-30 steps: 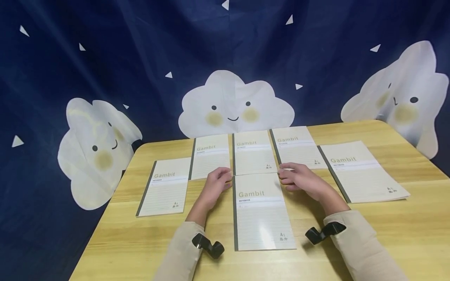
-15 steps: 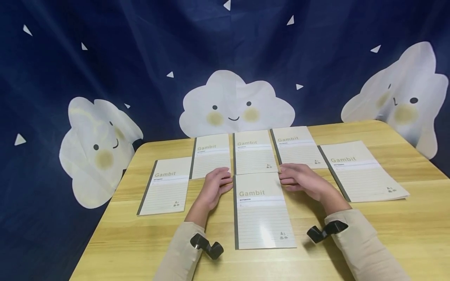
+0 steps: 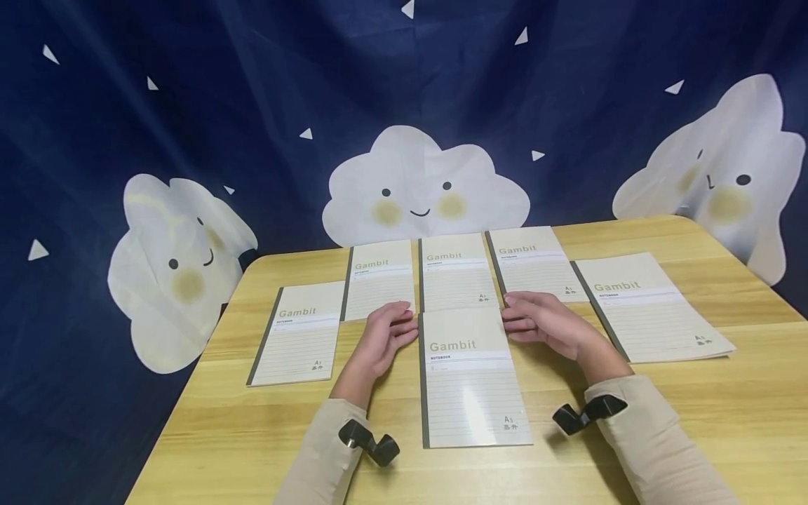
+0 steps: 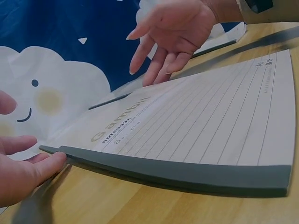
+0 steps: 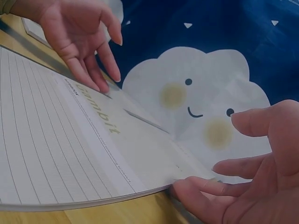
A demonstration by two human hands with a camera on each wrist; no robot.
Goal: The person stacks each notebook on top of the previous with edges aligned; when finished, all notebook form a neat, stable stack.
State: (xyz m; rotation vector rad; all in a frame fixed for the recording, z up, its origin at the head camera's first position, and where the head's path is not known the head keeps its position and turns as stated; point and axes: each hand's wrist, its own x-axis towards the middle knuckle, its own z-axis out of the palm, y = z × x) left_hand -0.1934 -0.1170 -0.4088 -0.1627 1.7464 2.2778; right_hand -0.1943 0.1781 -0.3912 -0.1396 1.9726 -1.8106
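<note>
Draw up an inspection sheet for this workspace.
Surface: light yellow wood-grain table, rounded far corners.
Job's things: cream rectangular paper notebook with a dark grey spine, nearest the camera; five matching notebooks beyond: three in a back row, one left, one right.
Clutter: nothing seen.
Hands: left hand touches the nearest notebook's spine near its far end; right hand touches the opposite edge.
Cables: nothing seen.
Surroundings: dark blue fabric backdrop printed with white smiling clouds and small white triangles.

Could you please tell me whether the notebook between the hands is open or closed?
The notebook is closed: its front cover, printed Gambit, faces up, not turned back.
</note>
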